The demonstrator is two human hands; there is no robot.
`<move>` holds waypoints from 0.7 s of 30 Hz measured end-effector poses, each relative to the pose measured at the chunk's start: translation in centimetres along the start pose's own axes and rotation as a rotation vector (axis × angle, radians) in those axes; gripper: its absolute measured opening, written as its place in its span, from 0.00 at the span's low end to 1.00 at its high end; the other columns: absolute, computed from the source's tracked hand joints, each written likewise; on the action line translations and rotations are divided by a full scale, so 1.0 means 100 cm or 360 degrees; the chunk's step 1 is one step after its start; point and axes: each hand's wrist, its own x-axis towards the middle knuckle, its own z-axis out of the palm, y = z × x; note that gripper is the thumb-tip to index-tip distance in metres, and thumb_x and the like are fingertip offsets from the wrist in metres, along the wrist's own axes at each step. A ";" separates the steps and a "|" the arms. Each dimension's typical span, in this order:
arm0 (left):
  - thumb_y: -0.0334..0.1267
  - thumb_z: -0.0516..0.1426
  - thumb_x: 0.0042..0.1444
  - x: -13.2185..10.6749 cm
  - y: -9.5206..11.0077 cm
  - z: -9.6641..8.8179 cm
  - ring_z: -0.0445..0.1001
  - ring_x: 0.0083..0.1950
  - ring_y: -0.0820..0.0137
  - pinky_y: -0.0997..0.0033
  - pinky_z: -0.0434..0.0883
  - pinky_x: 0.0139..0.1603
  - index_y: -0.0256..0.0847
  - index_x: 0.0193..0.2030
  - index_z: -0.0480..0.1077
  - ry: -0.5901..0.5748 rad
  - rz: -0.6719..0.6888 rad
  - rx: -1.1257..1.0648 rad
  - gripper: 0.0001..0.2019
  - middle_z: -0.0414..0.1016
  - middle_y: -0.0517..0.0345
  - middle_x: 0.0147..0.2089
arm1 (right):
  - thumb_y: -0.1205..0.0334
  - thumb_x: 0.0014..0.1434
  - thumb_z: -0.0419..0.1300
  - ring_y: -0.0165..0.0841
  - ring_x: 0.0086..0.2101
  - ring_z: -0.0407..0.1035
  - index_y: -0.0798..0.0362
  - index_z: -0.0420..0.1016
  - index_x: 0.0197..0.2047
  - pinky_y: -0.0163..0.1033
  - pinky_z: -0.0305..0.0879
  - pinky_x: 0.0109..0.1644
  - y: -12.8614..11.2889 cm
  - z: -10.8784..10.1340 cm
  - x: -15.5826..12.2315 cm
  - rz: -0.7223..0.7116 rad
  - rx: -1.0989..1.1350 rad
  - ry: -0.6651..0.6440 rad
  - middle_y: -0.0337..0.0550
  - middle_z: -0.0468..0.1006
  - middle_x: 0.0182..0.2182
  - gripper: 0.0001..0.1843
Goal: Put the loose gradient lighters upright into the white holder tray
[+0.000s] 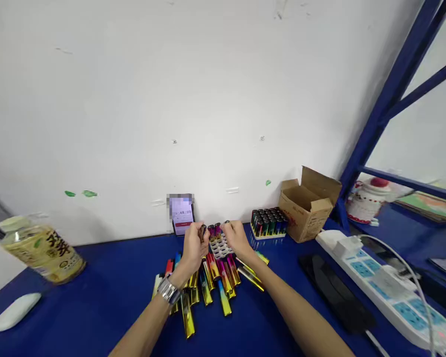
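Observation:
My left hand [195, 244], with a metal watch on its wrist, is closed around a lighter; the dark top [202, 230] sticks out above the fingers. My right hand [237, 239] pinches another lighter over the tray, with only a small dark tip [227, 222] showing. Between the hands sits a white tray [220, 249] with rows of holes. A few pink-purple lighters [214, 229] stand in its far row. Loose shiny lighters [208, 282], shading from gold to red, pink or blue, lie in a pile in front of the tray and under my wrists.
A full tray of dark lighters [268, 223] stands at the back right, beside an open cardboard box [307, 206]. A phone [182, 214] showing a timer leans on the wall. Right lie a black device [336, 292] and power strip [382, 285]; left, a bottle [44, 250] and white mouse [15, 312].

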 end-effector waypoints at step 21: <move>0.55 0.52 0.52 0.016 0.001 -0.015 0.61 0.25 0.72 0.72 0.56 0.28 0.41 0.25 0.62 -0.0089 0.0655 0.1415 0.18 0.61 0.65 0.21 | 0.45 0.49 0.62 0.25 0.19 0.51 0.52 0.61 0.19 0.33 0.49 0.23 0.013 -0.018 0.011 0.0025 0.0114 -0.0102 0.31 0.54 0.15 0.22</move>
